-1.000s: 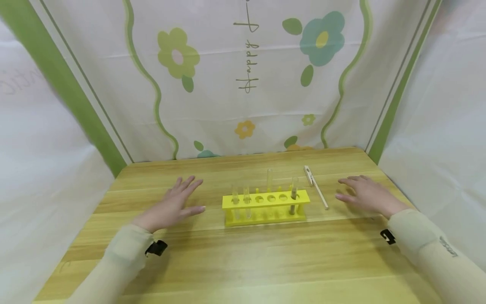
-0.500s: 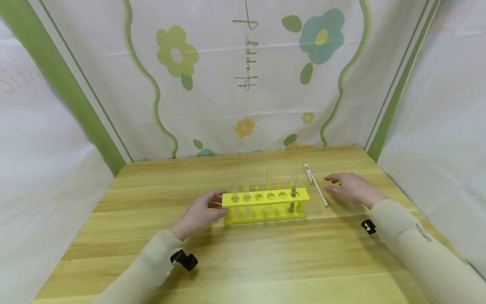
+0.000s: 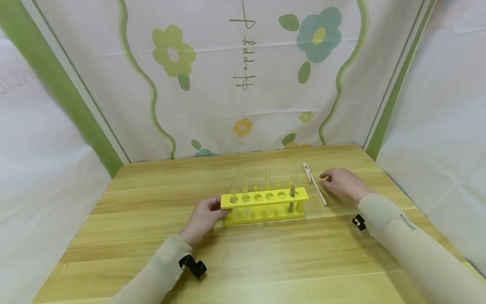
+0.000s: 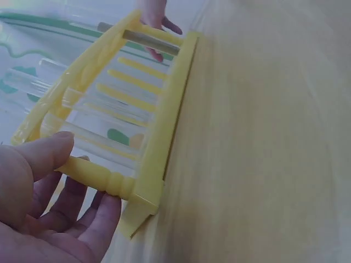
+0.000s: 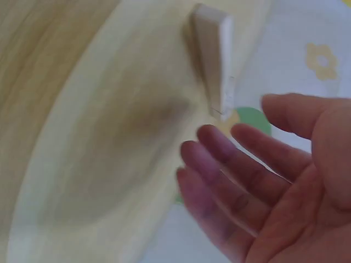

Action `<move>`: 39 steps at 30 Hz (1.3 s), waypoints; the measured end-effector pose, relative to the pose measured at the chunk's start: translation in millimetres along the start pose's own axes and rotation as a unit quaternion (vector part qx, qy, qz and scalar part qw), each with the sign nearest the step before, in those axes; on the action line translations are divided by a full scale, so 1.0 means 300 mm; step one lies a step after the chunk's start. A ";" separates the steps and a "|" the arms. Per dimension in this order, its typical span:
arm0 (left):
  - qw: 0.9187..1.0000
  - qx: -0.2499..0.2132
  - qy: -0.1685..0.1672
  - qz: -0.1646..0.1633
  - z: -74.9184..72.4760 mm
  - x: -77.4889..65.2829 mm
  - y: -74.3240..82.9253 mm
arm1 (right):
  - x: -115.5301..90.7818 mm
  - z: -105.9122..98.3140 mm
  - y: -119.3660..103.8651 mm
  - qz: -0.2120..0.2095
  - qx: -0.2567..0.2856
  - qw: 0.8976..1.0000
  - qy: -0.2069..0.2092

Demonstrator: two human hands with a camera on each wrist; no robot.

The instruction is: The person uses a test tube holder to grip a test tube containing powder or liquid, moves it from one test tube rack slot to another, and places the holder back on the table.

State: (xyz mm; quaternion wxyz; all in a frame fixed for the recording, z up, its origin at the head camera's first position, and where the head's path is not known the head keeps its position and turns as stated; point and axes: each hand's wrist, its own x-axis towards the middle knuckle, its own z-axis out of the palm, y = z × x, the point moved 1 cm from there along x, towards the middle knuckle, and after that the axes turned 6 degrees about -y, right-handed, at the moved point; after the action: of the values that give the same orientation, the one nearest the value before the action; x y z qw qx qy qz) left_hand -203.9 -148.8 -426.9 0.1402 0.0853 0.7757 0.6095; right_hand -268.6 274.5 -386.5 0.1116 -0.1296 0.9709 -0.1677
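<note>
Head view: left hand [image 3: 202,217] grips yellow rack [image 3: 274,201] by its end post [image 4: 94,173], presumably to steady the tubes [image 3: 245,193]; right hand [image 3: 344,183], holding nothing, hovers near wooden clip [image 3: 318,191].

One rack [image 3: 264,202], four tubes [image 3: 292,188], one clamp [image 3: 315,184]

Screened-off spot, wider room unclear: flower-print cloth [image 3: 212,97] on three sides, wood-grain worktop [image 3: 265,257]. Only lab-like sign: test tubes [image 3: 245,189] in yellow rack [image 3: 264,202].
</note>
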 end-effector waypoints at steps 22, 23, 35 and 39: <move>0.988 0.135 -0.067 0.017 -0.028 0.030 -0.003 | 0.111 0.049 -0.101 0.078 -0.037 0.996 -0.036; 0.988 0.133 -0.070 0.016 -0.030 0.030 -0.003 | 0.113 0.051 -0.103 0.081 -0.041 0.995 -0.035; 0.989 0.124 -0.075 0.014 -0.034 0.031 -0.009 | 0.119 0.045 -0.061 0.102 -0.017 0.994 -0.026; 0.990 0.120 -0.070 0.014 -0.034 0.034 -0.011 | 0.081 0.008 -0.058 0.074 0.030 0.997 -0.002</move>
State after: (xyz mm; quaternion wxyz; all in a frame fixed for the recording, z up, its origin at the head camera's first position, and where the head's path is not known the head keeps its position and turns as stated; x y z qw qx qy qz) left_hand -216.8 -156.1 -429.1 0.1747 0.1550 0.8299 0.5066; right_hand -287.2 250.8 -386.6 0.1292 -0.0540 0.9721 -0.1880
